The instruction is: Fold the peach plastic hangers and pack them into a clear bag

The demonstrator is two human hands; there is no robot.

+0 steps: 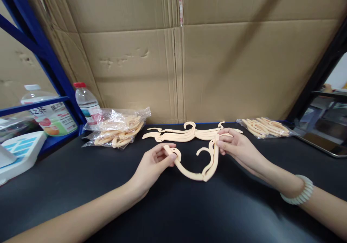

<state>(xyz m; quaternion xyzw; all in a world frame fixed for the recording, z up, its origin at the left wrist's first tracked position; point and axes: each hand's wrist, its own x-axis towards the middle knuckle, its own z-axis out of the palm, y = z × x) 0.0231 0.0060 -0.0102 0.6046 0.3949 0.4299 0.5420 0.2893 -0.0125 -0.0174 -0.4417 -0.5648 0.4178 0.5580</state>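
Cream folding hanger (bent into a V) above the black tabletop.

The folding hanger between the hands looked like smooth, matt cream plastic, as did the hangers stacked behind it at centre frame. The tabletop was a black, slightly sheened sheet. Crinkled glossy clear plastic bags lay at centre left. The backdrop was matt brown corrugated cardboard, creased and scuffed. At upper left, the shelf frame looked like blue painted metal. The bracelet on the wrist at lower right looked smooth and pale.
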